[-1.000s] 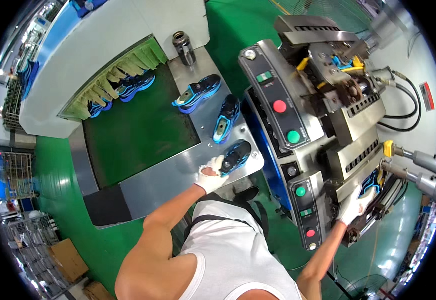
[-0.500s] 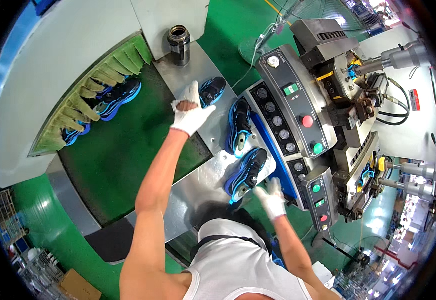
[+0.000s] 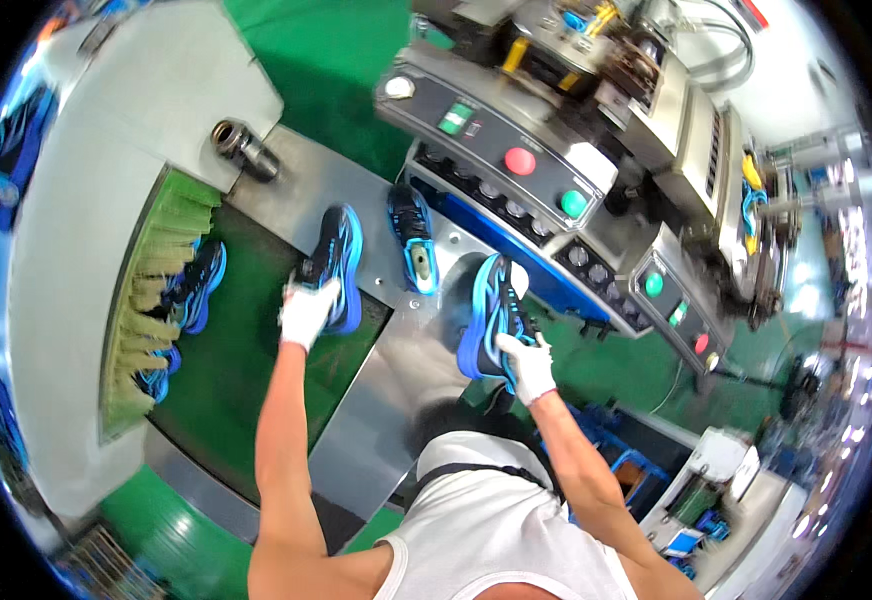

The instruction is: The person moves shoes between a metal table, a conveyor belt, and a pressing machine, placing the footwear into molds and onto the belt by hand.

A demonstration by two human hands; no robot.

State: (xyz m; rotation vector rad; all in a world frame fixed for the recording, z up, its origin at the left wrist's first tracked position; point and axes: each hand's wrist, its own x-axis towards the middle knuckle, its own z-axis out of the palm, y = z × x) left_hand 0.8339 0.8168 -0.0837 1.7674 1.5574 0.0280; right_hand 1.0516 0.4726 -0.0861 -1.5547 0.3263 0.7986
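Observation:
My white-gloved left hand [image 3: 308,312] is closed on the heel part of a black and blue sneaker [image 3: 338,262], over the border between the green belt and the steel table. A second sneaker [image 3: 484,325] is gripped by my right hand [image 3: 529,368], also gloved, at the table's right side; this shoe looks tilted, its blue sole toward the left. Between the two, another sneaker [image 3: 415,240] rests on the steel table [image 3: 396,350] with its toe pointing away from me. Its pale green inside shows at the heel end.
Two sneakers [image 3: 199,288] lie at the green bristle curtain [image 3: 151,300] of the white machine housing [image 3: 76,300]. A dark metal bottle [image 3: 246,150] stands at the table's far end. Control panels [image 3: 496,150] with coloured buttons and a press [image 3: 656,110] border the right side.
Both hands, empty before, now hold sneakers: the left one took the far shoe near the bottle, the right one the nearest shoe. The whole view has turned and shifted.

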